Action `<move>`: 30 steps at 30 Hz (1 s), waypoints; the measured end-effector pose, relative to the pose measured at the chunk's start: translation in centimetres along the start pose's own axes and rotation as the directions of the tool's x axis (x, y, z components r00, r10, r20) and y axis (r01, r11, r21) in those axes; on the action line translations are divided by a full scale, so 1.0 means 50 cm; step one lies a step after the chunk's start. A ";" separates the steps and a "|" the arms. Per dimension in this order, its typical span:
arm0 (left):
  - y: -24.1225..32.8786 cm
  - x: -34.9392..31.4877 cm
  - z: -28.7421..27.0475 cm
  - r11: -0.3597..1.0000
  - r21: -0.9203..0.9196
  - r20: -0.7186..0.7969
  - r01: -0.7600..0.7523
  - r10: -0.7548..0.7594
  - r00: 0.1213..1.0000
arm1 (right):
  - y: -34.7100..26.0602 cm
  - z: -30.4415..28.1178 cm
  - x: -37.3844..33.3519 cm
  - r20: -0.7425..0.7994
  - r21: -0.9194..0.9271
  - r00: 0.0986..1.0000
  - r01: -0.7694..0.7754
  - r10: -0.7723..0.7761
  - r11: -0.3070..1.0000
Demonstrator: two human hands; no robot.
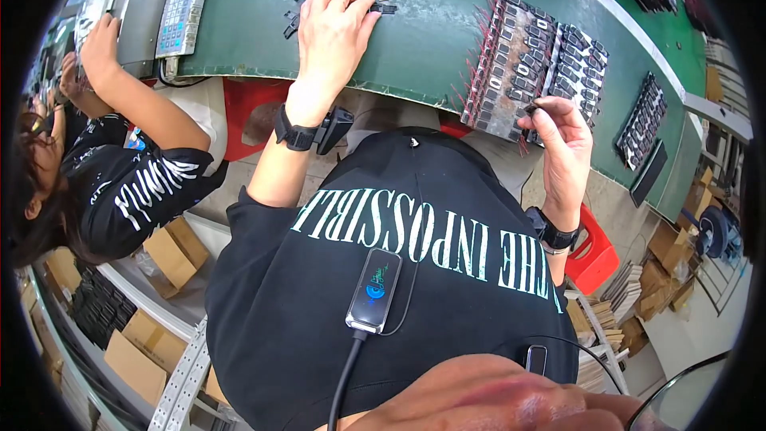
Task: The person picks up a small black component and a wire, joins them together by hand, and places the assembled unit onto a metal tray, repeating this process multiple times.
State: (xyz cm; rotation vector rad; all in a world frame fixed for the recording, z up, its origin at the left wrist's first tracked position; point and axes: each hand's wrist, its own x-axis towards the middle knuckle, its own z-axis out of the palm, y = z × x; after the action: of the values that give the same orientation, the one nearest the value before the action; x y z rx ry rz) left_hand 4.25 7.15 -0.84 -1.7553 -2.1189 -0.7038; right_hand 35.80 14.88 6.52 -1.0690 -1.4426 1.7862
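My left hand [331, 36] is over the green table, its back up and its fingers bent down together. A small black part [384, 9] pokes out between its thumb and forefinger; the other fingertips are hidden. Loose black parts [292, 22] lie just left of that hand. My right hand [565, 137] is raised at the table's near edge, thumb and fingers pinched on another small dark piece [531, 109]. Behind it stands a board [511, 56] covered in rows of small black parts with thin red wires along its left side.
A second board of black parts [638, 120] lies farther right, beside a dark flat bar [648, 173]. A grey handheld device with keypad [182, 12] is at the table's left. A co-worker's arm [148, 100] works there. Red stools [592, 251] stand under the table edge.
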 end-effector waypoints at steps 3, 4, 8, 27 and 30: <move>0.004 0.005 -0.003 0.997 0.021 -0.015 -0.068 0.068 0.998 | -0.016 0.019 0.010 0.019 -0.006 0.999 -0.049 0.049 0.999; 0.006 0.007 -0.003 0.994 0.034 -0.024 -0.101 0.102 0.995 | -0.018 0.026 0.018 0.011 -0.007 0.999 -0.051 0.051 0.999; 0.034 -0.003 0.000 0.989 -0.077 -0.013 -0.128 0.128 0.992 | -0.018 0.061 0.054 0.122 -0.083 0.992 0.044 -0.034 0.996; 0.215 -0.004 -0.002 0.113 -0.776 0.608 0.621 -0.127 0.783 | 0.056 0.040 0.100 0.117 -0.159 0.993 0.022 -0.003 0.987; 0.212 -0.011 0.006 0.084 -0.782 0.606 0.617 -0.131 0.785 | 0.053 0.038 0.102 0.159 -0.165 0.986 -0.028 0.055 0.986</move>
State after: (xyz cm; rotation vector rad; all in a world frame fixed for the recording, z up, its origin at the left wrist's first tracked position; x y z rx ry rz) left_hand 14.71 8.27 0.53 -1.8043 -2.6587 -2.6256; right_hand 31.70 17.64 3.02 -1.0603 -1.7012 1.8475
